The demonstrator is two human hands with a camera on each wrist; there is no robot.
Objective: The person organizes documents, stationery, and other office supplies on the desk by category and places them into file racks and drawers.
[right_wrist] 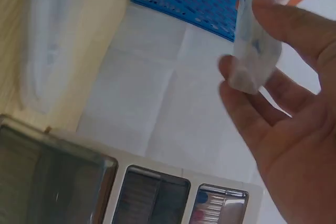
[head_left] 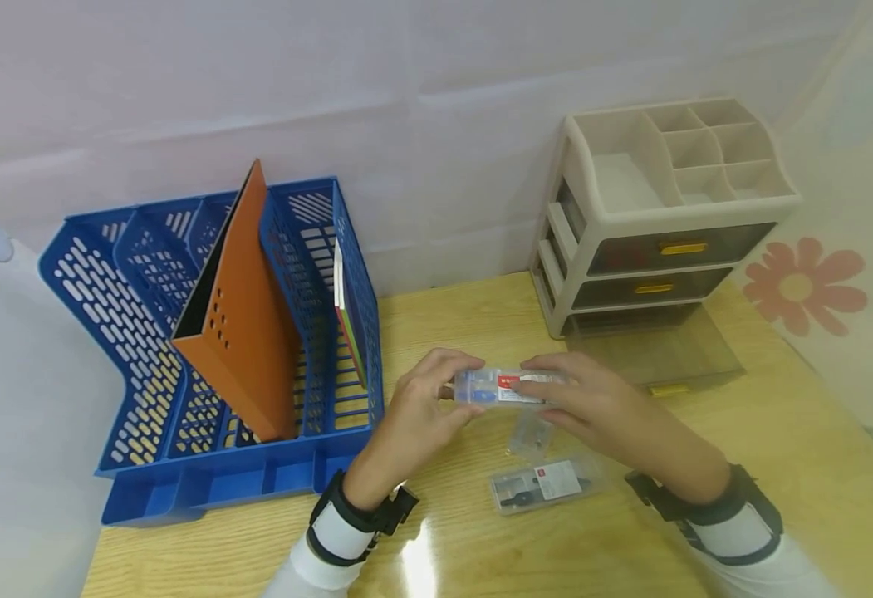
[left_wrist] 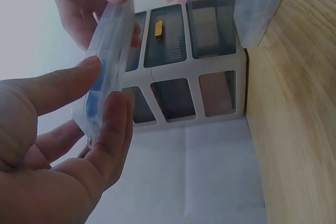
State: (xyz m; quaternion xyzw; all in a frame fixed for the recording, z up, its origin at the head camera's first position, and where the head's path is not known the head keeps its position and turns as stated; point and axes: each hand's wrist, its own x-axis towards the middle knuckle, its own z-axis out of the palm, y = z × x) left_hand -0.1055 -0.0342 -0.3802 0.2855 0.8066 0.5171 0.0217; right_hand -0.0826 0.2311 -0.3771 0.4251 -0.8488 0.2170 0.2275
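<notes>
A clear plastic case (head_left: 485,390) with a blue item inside and a red and white label is held up above the table between both hands. My left hand (head_left: 415,409) pinches its left end, the thumb on one side and fingers on the other, as the left wrist view shows. At the other end, my right hand (head_left: 599,409) grips the case between thumb and fingers. On the table below lies a second clear case (head_left: 518,490) with a dark item and a white label. Just behind that is a small clear piece (head_left: 531,435), its kind unclear.
A beige drawer unit (head_left: 581,274) with a compartment top stands at the back right; its bottom clear drawer (head_left: 660,353) is pulled out. On the left stands a blue plastic rack (head_left: 237,482) with an orange file holder (head_left: 257,332) and thin books (head_left: 348,320).
</notes>
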